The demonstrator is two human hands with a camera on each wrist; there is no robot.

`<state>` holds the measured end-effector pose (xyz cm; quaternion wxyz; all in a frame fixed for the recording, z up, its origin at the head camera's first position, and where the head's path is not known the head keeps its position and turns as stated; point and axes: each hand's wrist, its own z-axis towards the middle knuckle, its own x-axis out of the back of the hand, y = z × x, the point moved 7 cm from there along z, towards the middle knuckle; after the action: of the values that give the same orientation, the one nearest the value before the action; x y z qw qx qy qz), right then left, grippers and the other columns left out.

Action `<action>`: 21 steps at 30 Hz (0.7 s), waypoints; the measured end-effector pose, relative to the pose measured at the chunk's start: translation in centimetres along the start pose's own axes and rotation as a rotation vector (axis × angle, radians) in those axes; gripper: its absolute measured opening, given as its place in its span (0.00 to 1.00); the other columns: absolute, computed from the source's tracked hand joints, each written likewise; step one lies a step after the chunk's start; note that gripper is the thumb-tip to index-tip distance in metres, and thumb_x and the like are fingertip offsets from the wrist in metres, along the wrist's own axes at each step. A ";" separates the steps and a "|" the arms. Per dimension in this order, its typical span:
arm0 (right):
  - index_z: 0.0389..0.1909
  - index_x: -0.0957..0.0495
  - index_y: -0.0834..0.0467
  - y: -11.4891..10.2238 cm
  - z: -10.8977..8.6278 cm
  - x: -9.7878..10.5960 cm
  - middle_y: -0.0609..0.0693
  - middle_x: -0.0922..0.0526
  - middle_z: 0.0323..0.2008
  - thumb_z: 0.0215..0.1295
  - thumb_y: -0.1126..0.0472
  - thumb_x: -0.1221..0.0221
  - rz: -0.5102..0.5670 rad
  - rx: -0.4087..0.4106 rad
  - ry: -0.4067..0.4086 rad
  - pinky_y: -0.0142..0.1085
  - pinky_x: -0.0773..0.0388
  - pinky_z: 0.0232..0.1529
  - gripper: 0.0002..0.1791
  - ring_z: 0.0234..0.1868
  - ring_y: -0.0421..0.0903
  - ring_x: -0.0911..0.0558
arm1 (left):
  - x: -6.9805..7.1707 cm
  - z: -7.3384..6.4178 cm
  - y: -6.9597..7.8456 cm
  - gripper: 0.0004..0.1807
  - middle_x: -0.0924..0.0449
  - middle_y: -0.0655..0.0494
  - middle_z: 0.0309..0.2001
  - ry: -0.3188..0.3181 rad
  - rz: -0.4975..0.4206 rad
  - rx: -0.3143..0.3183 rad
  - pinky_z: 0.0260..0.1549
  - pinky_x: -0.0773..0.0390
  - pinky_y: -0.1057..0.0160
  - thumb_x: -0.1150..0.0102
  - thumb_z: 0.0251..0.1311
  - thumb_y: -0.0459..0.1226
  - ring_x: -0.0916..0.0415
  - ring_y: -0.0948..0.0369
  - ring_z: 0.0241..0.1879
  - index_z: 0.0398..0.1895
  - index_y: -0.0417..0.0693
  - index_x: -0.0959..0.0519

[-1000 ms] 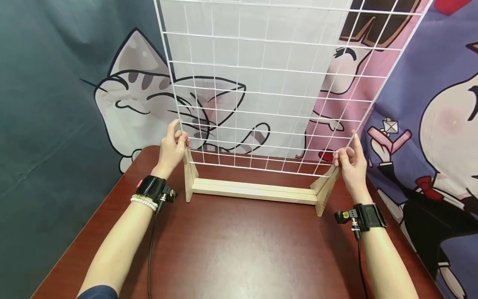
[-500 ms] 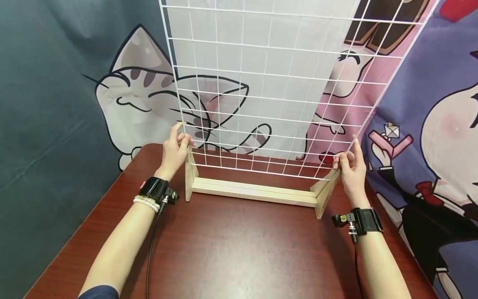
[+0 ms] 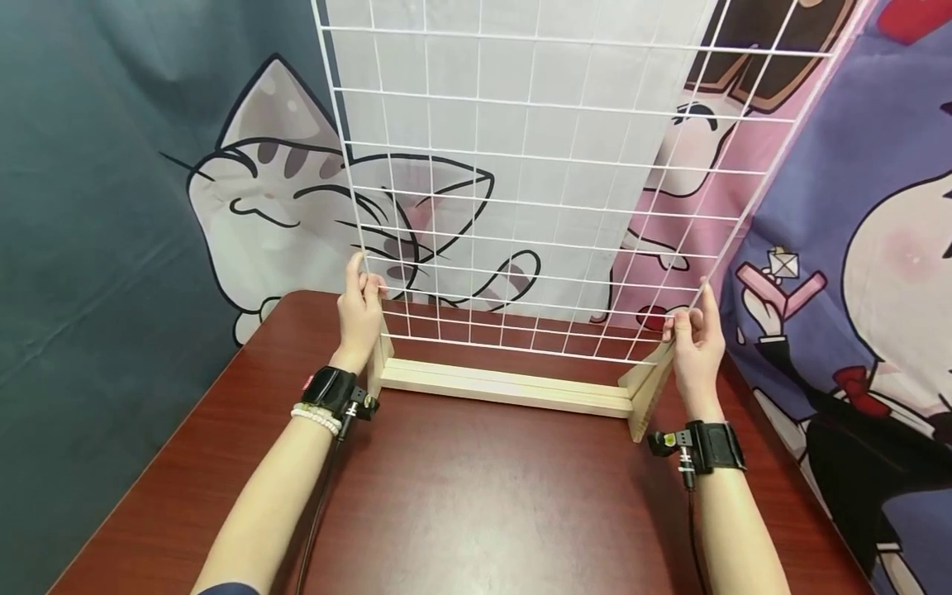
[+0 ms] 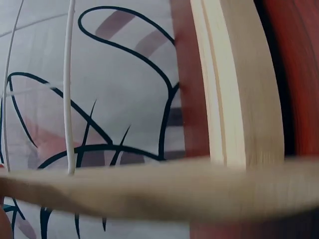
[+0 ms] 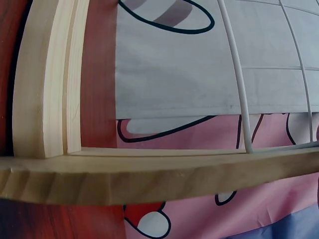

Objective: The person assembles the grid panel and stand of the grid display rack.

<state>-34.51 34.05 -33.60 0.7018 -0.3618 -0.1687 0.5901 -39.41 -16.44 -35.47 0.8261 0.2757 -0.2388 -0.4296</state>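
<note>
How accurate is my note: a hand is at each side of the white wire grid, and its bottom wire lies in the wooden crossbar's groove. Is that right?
Not quite: the bottom wire is above the wooden crossbar, not lying in it. The left wrist view shows a clear gap between them. The rest stands.
</note>
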 end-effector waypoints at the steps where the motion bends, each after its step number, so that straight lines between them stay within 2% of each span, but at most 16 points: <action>1: 0.71 0.38 0.54 0.0 -0.1 0.0 0.47 0.26 0.23 0.69 0.75 0.52 -0.009 0.005 0.012 0.24 0.29 0.24 0.31 0.22 0.39 0.28 | -0.1 -0.1 -0.1 0.20 0.22 0.43 0.30 0.014 -0.023 0.002 0.33 0.27 0.72 0.60 0.75 0.36 0.25 0.65 0.30 0.66 0.40 0.37; 5: 0.70 0.36 0.55 0.0 -0.3 0.0 0.46 0.26 0.23 0.69 0.74 0.52 -0.042 0.032 0.057 0.23 0.31 0.23 0.29 0.22 0.37 0.28 | -0.5 -0.4 -0.3 0.19 0.24 0.40 0.29 0.053 -0.092 0.001 0.32 0.27 0.75 0.61 0.75 0.35 0.29 0.70 0.29 0.66 0.41 0.37; 11: 0.67 0.33 0.61 -0.5 -0.6 -0.2 0.47 0.26 0.22 0.67 0.77 0.52 -0.048 0.081 0.103 0.23 0.33 0.23 0.27 0.22 0.37 0.28 | -0.7 -0.8 -0.8 0.19 0.27 0.40 0.29 0.072 -0.123 0.045 0.33 0.33 0.74 0.63 0.75 0.36 0.31 0.53 0.31 0.66 0.45 0.37; 13: 0.66 0.32 0.61 -0.4 -0.5 -0.3 0.46 0.26 0.21 0.67 0.77 0.52 -0.040 0.083 0.113 0.23 0.33 0.22 0.27 0.22 0.37 0.27 | -0.7 -0.9 -0.9 0.19 0.28 0.41 0.29 0.085 -0.124 0.055 0.33 0.35 0.74 0.63 0.75 0.36 0.32 0.51 0.31 0.66 0.45 0.38; 21: 0.65 0.31 0.63 0.5 -0.5 0.3 0.46 0.26 0.21 0.66 0.75 0.50 -0.017 0.066 0.171 0.23 0.33 0.20 0.25 0.21 0.36 0.26 | -0.8 -0.8 -0.9 0.18 0.32 0.50 0.26 0.102 -0.133 0.053 0.32 0.36 0.71 0.63 0.75 0.35 0.37 0.69 0.29 0.66 0.47 0.37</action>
<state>-34.50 34.17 -34.32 0.7301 -0.3860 -0.0917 0.5564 -39.88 -16.02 -36.80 0.7991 0.3344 -0.1888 -0.4626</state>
